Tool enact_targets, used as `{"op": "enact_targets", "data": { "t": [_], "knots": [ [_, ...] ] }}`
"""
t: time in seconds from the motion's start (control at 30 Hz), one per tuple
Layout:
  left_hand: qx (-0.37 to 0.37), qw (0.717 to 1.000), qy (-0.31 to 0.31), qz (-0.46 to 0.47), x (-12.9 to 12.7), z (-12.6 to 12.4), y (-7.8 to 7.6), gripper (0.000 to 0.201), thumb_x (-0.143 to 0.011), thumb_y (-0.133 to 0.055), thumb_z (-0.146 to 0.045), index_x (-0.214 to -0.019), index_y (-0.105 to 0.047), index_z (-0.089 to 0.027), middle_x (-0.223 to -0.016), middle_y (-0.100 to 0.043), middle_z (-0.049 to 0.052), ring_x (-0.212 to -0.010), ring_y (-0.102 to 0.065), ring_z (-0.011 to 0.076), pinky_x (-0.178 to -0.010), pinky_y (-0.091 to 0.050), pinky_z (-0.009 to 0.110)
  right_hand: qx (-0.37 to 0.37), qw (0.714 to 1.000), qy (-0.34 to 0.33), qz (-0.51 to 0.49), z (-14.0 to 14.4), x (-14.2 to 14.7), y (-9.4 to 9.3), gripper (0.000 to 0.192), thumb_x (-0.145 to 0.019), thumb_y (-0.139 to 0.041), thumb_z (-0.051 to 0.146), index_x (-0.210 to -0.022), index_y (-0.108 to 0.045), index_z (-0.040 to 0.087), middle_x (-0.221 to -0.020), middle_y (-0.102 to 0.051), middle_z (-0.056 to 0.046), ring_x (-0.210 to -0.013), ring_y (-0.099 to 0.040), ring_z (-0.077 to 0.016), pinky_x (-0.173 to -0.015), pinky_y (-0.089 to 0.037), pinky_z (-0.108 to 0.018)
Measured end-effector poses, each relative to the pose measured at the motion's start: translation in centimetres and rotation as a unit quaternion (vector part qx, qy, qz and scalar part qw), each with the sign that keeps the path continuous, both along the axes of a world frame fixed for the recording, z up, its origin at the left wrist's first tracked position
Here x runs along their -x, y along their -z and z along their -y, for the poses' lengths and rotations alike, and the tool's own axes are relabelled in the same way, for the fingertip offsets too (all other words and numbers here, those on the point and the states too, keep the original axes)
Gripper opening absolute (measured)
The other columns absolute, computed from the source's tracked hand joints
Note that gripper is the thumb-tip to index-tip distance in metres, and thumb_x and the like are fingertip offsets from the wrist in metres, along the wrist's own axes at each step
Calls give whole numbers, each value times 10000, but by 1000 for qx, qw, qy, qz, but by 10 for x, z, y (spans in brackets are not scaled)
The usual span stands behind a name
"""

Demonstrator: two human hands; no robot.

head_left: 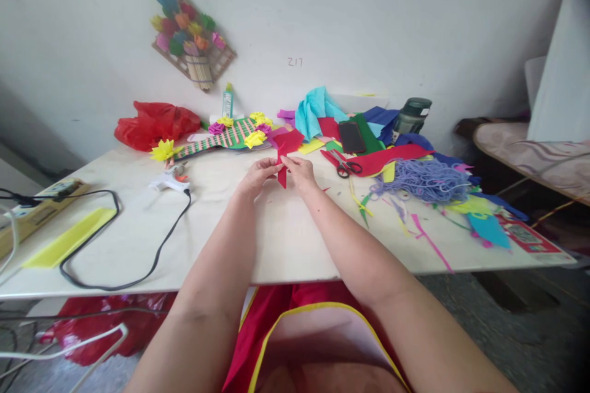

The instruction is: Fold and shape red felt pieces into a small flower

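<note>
My left hand [259, 175] and my right hand [300, 173] meet over the middle of the white table [286, 239]. Together they pinch a red paper piece [286, 148]. Its wide top rises above my fingers and a narrow point hangs down between the hands. Fingertips of both hands touch at the paper's folded middle. Behind the hands lies a green and pink striped craft piece [221, 137] dotted with yellow and purple paper flowers.
A glue gun [168, 182] with a black cord [138, 258] lies to the left. Scissors [345, 166], a phone [351, 136], a dark bottle [412, 115], lilac yarn [426, 179] and coloured paper scraps crowd the right. A red bag [154, 123] sits far left.
</note>
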State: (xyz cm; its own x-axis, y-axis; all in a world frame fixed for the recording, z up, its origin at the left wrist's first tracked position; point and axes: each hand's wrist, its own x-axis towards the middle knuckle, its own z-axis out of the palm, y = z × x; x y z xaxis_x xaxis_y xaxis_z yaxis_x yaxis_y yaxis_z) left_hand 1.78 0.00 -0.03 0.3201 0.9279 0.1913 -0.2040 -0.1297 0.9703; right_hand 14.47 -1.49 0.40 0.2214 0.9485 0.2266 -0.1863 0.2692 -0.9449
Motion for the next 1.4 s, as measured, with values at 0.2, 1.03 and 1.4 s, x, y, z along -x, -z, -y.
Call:
{"op": "enact_targets", "data": {
  "t": [0.2,1.03,1.4],
  "knots": [
    [20,998,32,43,-6,3,0,349,-593,-780,-279,-810,-549,-131,-665,-654,14,-612,-631,137,-636,-490,261,16,996,-19,-83,-4,1,4,214,-571,-697,317,-662,-656,129,-567,-576,27,-566,-500,-94,-558,-411,-227],
    [-17,999,-5,-42,-15,5,1,412,-666,-714,-447,-843,-488,-151,-647,-654,25,-538,-604,113,-585,-503,254,49,999,10,-8,-12,-17,7,376,-499,-717,490,-629,-606,156,-560,-498,41,-539,-438,-85,-503,-357,-224],
    [150,988,20,43,-13,7,-5,116,-785,-556,-233,-730,-548,-131,-512,-549,0,-381,-440,70,-480,-496,235,98,991,-80,-39,-5,-11,2,342,-562,-726,418,-566,-491,169,-459,-437,75,-367,-327,-38,-361,-252,-200]
  ]
}}
